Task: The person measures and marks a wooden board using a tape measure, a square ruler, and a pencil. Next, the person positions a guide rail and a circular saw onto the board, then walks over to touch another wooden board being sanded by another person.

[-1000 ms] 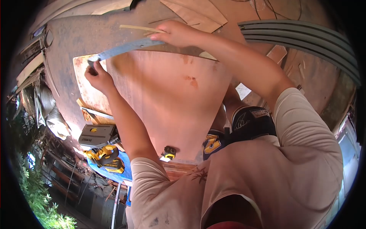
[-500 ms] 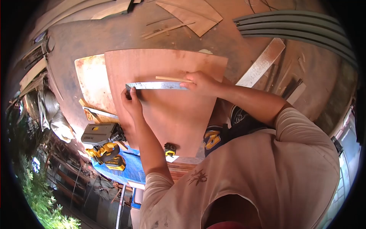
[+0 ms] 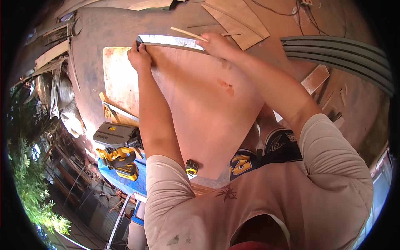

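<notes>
A silvery metal strip [image 3: 171, 41] lies along the far edge of a large reddish wooden board [image 3: 200, 100]. My left hand [image 3: 140, 57] grips the strip's dark left end, fingers bent round it. Near its right end, my right hand [image 3: 216, 45] is closed, with a thin wooden stick [image 3: 185, 32] pinched in the fingers and pointing left above the strip. Part of the right fingers touches or covers the strip's end.
A yellow and grey power saw [image 3: 116, 156] rests on blue cloth [image 3: 141, 173] at the left. A tape measure [image 3: 192, 167] sits on the board's near edge. Grey curved panels [image 3: 333, 54] lie at the right, wooden offcuts [image 3: 239, 21] beyond the board.
Both hands have moved away from the body, carrying the metal strip from the board's middle to its far edge. The stick now tilts up to the left. The view has shifted.
</notes>
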A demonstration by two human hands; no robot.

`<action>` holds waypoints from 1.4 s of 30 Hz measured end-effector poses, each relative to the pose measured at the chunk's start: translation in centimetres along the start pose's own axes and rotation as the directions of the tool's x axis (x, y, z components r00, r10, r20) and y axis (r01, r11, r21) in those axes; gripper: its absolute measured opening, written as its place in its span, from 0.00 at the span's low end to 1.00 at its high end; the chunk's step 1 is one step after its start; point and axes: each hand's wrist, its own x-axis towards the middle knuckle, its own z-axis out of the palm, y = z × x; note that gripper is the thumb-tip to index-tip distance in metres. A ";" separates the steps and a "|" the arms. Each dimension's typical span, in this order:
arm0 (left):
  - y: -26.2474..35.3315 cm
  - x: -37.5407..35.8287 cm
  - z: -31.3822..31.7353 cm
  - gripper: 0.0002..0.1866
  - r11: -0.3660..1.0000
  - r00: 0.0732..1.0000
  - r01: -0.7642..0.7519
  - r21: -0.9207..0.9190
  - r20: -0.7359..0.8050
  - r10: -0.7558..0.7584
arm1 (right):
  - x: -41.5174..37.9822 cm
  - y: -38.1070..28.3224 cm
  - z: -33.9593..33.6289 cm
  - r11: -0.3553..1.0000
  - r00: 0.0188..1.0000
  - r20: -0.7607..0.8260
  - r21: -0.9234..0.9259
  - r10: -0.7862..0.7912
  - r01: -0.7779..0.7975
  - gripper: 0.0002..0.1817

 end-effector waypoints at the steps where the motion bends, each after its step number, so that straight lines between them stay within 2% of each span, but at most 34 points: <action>1: -0.4 0.3 0.3 0.19 0.999 0.999 0.036 0.007 0.036 -0.036 | 0.5 0.4 1.1 1.000 1.000 -0.019 0.017 -0.008 0.008 0.20; 6: -1.5 0.5 0.5 0.19 0.999 1.000 0.009 -0.052 0.016 -0.008 | 0.9 0.8 2.0 0.995 1.000 0.014 0.102 -0.019 0.017 0.19; 13: -1.9 1.4 1.1 0.20 0.987 0.999 0.048 -0.153 0.004 -0.048 | 1.7 0.5 2.8 0.996 1.000 -0.003 0.090 -0.001 0.001 0.18; 17: -2.7 0.3 0.9 0.20 0.993 0.998 0.054 -0.106 0.016 -0.052 | 2.1 0.9 3.4 0.996 0.999 -0.031 0.087 -0.027 0.030 0.18; 19: -2.3 -0.8 0.8 0.21 0.997 0.997 0.069 -0.023 -0.040 -0.070 | 2.1 1.0 3.2 0.994 0.999 -0.031 0.108 -0.020 0.023 0.18; 22: -1.7 -1.0 0.8 0.19 0.996 0.994 0.085 -0.012 -0.064 -0.085 | 1.8 0.8 3.0 0.996 0.997 -0.043 0.067 -0.061 0.064 0.19; 25: -1.5 -1.0 0.7 0.18 0.986 0.987 0.147 -0.080 -0.051 -0.151 | 1.2 0.9 3.0 0.996 0.996 -0.073 0.063 -0.059 0.063 0.19; 33: -1.6 -0.8 0.6 0.16 0.974 0.981 0.187 -0.127 -0.032 -0.192 | 1.8 2.5 2.6 0.984 0.993 0.029 0.145 -0.111 0.106 0.21; 36: -1.7 -0.8 0.7 0.16 0.973 0.980 0.188 -0.138 -0.034 -0.194 | 1.3 2.5 2.4 0.982 0.999 0.048 0.187 -0.022 0.012 0.21; 40: -1.8 -0.8 0.7 0.16 0.977 0.982 0.177 -0.123 -0.043 -0.183 | 0.7 2.7 1.6 0.987 0.999 0.050 0.161 0.022 -0.030 0.22; 42: -1.8 -0.8 0.7 0.16 0.977 0.983 0.174 -0.120 -0.042 -0.180 | 1.0 4.0 1.8 0.972 0.995 0.035 0.217 0.090 -0.095 0.23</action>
